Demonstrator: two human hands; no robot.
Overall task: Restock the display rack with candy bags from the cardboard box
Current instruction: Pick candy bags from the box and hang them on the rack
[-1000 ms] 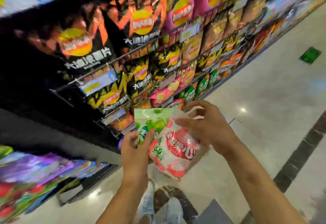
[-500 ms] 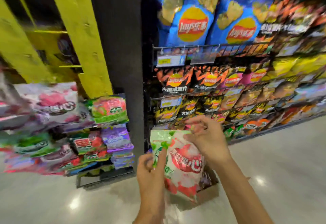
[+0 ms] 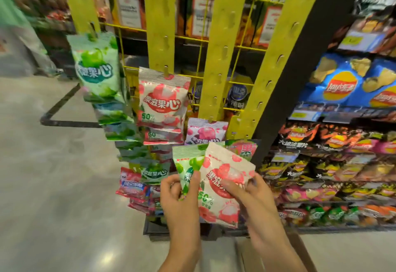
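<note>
Facing columns of glossy hanging bags [image 3: 162, 98] on the flat yellow slotted strips of the display rack [image 3: 159, 25], centre frame. Just below, at lower centre, pinching a green candy bag [image 3: 187, 165] with the left hand [image 3: 180, 201] and gripping a crinkly white-and-red candy bag [image 3: 222, 179] with the right hand [image 3: 257, 199], bags overlapping

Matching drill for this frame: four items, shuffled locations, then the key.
1 unhung green candy bag
2 unhung red-white candy bag
3 purple candy bag
4 blue chip bags

A on the shelf at right
B pinched by left hand
C hung on yellow display rack
D held by right hand

Pairs: 1-B, 2-D, 3-C, 4-A
</note>
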